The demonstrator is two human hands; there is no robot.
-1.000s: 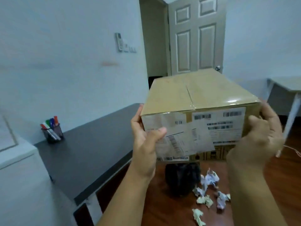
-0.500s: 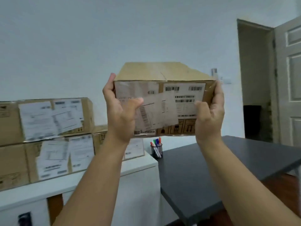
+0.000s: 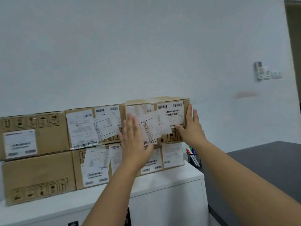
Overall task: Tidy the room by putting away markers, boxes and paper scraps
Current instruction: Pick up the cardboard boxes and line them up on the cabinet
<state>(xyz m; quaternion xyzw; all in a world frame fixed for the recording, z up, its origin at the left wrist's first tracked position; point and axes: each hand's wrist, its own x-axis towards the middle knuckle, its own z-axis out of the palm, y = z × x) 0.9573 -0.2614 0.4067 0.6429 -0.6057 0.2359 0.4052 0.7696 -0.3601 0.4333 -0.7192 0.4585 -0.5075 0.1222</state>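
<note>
Cardboard meets cardboard as a person seats a labelled box [image 3: 156, 119] on the upper right end of a stack of boxes [image 3: 53, 150] lined up on a white cabinet [image 3: 166, 193] against a pale wall [image 3: 130, 46]. The left hand [image 3: 134, 144] lies flat on the box's front face, fingers straight, pushing rather than gripping; the right hand [image 3: 189, 128] steadies the right corner, fingers extended up the side and thumb across the front, though motion blur makes it hard to say how firmly it holds. The box appears to rest on the box beneath it, tight beside its neighbour, so the box stage of the tidy-up looks nearly settled. The next move calls for squaring it flush and letting go without nudging the row. A holder of markers [image 3: 193, 156] stands just beside the stack, at the edge of a dark table [image 3: 268, 168].
</note>
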